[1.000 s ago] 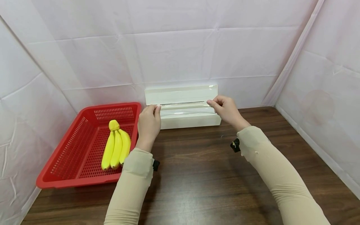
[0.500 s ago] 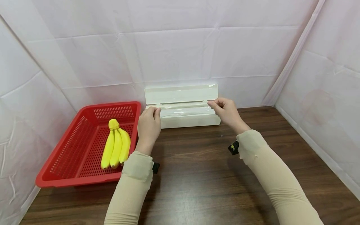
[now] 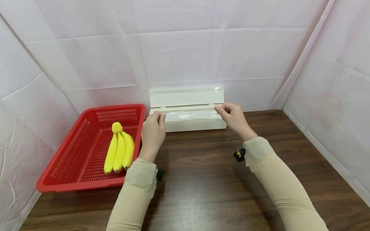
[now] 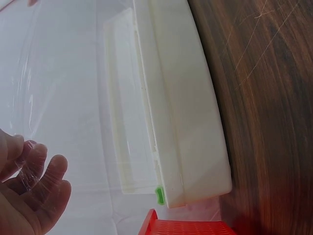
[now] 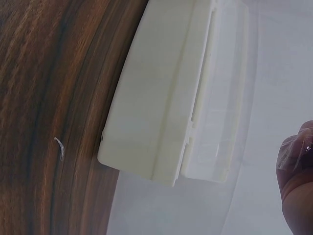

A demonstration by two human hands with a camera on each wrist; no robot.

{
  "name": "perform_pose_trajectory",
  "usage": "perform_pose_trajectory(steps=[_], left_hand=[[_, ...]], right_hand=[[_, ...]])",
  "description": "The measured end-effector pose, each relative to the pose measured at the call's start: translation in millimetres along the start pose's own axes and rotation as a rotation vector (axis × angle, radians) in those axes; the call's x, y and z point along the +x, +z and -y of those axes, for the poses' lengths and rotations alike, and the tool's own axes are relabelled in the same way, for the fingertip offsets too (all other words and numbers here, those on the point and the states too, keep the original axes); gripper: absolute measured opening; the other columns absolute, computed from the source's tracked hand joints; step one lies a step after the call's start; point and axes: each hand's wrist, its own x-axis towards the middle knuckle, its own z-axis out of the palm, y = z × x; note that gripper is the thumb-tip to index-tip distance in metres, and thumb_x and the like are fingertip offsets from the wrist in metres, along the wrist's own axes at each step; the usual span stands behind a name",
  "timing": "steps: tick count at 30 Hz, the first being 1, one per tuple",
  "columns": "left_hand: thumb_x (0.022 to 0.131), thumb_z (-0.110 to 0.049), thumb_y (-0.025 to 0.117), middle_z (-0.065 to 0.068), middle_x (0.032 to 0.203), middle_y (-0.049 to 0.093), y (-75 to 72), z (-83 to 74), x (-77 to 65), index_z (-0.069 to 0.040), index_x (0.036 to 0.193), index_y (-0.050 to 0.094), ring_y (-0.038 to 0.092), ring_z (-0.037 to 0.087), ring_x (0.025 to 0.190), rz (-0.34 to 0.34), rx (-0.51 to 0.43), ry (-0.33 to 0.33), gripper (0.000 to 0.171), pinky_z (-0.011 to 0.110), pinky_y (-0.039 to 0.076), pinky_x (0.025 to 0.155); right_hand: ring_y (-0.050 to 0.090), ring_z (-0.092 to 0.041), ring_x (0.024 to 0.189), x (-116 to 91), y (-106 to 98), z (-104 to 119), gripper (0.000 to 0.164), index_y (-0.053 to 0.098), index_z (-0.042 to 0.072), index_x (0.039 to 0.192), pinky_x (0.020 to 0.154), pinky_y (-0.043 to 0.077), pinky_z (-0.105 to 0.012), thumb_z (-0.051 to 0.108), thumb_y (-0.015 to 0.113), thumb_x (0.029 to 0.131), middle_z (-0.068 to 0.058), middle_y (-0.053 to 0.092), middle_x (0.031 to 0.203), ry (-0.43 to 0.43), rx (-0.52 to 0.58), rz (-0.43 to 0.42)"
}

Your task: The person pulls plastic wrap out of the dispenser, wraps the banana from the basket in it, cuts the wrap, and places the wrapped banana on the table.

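A long white cling film dispenser point(image 3: 196, 125) stands against the back wall with its lid point(image 3: 186, 97) raised. A clear sheet of cling film point(image 3: 190, 115) is stretched between my hands above its front. My left hand point(image 3: 153, 133) pinches the film's left end between thumb and forefinger. At the other end, my right hand point(image 3: 233, 119) pinches the film in the same way. In the left wrist view, film point(image 4: 29, 98) runs up from the fingers and clings to them. The right wrist view shows film point(image 5: 292, 149) over the right fingertips, partly cut off by the frame.
To the left, a red plastic basket point(image 3: 62, 187) holds a bunch of yellow bananas point(image 3: 119, 152). White cloth walls point(image 3: 179, 57) enclose the back and sides of the dark wooden table point(image 3: 196, 192). A small whitish scrap point(image 5: 60, 148) lies near the dispenser's right end.
Both hands have moved slightly down and toward the person, drawing the film with them. The dispenser, basket and bananas have stayed in place.
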Motion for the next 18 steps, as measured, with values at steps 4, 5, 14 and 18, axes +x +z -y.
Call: perform_pose_trajectory(steps=[4,5,14,18], left_hand=[[0.096,-0.023,0.053,0.017,0.091,0.068,-1.3,-0.6,-2.2,-0.005,0.096,0.065,0.064,0.034,0.087,0.001,0.000,0.006,0.022,0.045,0.051,0.074],[0.096,-0.023,0.053,0.017,0.090,0.068,-1.6,-0.7,-2.7,-0.005,0.095,0.065,0.064,0.034,0.086,0.000,0.001,0.008,0.022,0.045,0.051,0.072],[0.095,-0.022,0.054,0.017,0.092,0.069,-1.5,0.6,-8.0,-0.002,0.096,0.067,0.065,0.033,0.087,-0.010,0.023,0.024,0.024,0.044,0.052,0.075],[0.096,-0.022,0.054,0.017,0.092,0.069,-1.9,1.3,-9.7,-0.003,0.095,0.067,0.064,0.032,0.087,-0.001,0.026,0.021,0.024,0.043,0.052,0.075]], right_hand=[[0.032,-0.006,0.044,-1.1,0.1,-3.5,0.028,0.058,0.001,0.076,0.045,0.032,-0.023,0.021,0.056,0.095,-0.001,0.043,0.056,-0.001,0.018,0.001],[0.032,-0.006,0.045,-1.4,0.1,-4.1,0.029,0.059,-0.001,0.077,0.045,0.031,-0.023,0.021,0.056,0.095,-0.001,0.043,0.056,-0.001,0.024,0.001],[0.033,-0.008,0.046,-1.0,4.6,-25.7,0.030,0.059,-0.002,0.081,0.048,0.033,-0.025,0.023,0.055,0.095,0.000,0.044,0.057,0.035,0.033,-0.002],[0.034,-0.009,0.046,0.5,7.2,-39.3,0.033,0.060,0.003,0.080,0.048,0.035,-0.026,0.032,0.056,0.094,0.003,0.044,0.057,0.046,0.042,-0.006]])
